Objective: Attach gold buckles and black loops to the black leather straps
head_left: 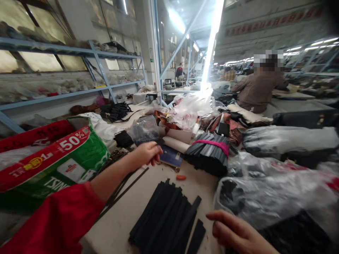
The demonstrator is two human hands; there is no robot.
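Note:
My left hand (147, 153) hovers over the far side of the pale work board (116, 225), close to a blue booklet (171, 156). Its fingers hang loosely bent, and nothing shows in them. Near the board's right edge is my right hand (233, 229), index finger stretched out, the others bent, with no object visible in it. Between the hands lies a layered row of flat black strips (161, 218). A shorter black strip (196, 237) lies apart from them, nearest my right hand. Beyond the row sits a small orange piece (181, 177).
A bundle of dark strips (206, 151) tied with a pink band lies behind the board. Clear plastic bags (278, 190) crowd the right side. A green and red bag (76, 162) stands at left. A person (255, 88) sits farther back, facing away.

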